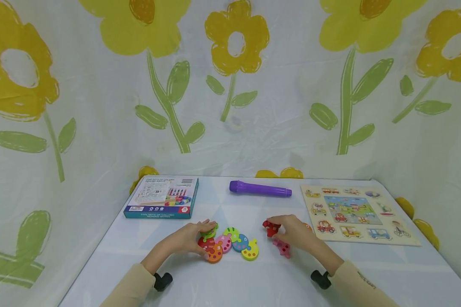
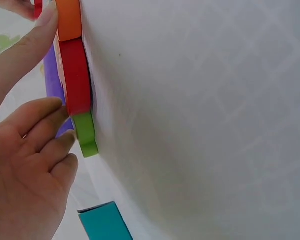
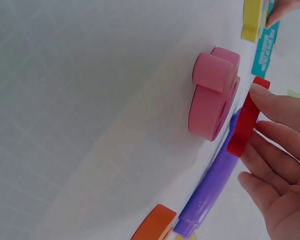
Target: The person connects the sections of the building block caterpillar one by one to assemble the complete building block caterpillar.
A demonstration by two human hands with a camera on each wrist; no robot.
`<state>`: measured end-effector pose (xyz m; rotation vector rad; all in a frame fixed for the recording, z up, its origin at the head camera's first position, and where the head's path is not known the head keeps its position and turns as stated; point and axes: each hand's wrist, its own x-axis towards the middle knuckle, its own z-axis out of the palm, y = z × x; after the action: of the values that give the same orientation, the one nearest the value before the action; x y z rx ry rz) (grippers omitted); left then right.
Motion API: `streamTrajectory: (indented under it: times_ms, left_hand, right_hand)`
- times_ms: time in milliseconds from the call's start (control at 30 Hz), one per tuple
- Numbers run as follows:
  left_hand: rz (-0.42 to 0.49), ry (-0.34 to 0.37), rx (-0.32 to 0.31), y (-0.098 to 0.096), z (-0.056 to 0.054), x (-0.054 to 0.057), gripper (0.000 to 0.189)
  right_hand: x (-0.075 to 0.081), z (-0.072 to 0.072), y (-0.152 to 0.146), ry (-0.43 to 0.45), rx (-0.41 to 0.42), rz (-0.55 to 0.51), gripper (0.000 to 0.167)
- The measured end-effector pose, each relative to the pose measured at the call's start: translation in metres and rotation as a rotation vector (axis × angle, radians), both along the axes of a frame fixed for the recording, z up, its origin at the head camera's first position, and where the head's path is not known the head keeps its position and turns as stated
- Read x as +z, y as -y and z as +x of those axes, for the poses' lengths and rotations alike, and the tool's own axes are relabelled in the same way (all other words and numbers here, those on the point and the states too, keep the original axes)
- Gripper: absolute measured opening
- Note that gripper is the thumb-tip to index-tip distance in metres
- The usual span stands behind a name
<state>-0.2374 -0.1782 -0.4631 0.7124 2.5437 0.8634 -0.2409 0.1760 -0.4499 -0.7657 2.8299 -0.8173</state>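
A row of joined, numbered wooden puzzle pieces curves across the table. It runs from a green piece (image 2: 86, 134) through a red one (image 2: 76, 75) and an orange one (image 1: 215, 254) to pink, light green, blue (image 1: 240, 243) and yellow (image 1: 250, 251). My left hand (image 1: 188, 237) rests over the row's left end, thumb at the orange piece and fingers beside the red and green ones. Between thumb and fingers, my right hand (image 1: 295, 232) pinches a loose red puzzle piece (image 3: 248, 120), raised over the table. Close below it lies a loose pink piece (image 3: 210, 97).
Another orange piece (image 1: 307, 227) is partly hidden behind the right hand. A purple toy microphone (image 1: 259, 189) lies farther back. The boxed bead set (image 1: 161, 198) is at the back left, and a wooden picture puzzle board (image 1: 359, 233) lies on the right.
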Motion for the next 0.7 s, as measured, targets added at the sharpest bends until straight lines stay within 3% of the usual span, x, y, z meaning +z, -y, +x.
streamTrajectory:
  times_ms: [333,700]
  left_hand:
    - [-0.007,0.000,-0.017,0.0013,-0.0029,-0.0008,0.085]
    - [0.008,0.004,-0.025,0.0025,-0.0040,-0.0021,0.086]
  right_hand:
    - [-0.0011,-0.0008,0.0022,-0.001,0.078,0.009,0.045]
    - [-0.0012,-0.0016,0.0037,0.055,0.232,-0.012,0.044]
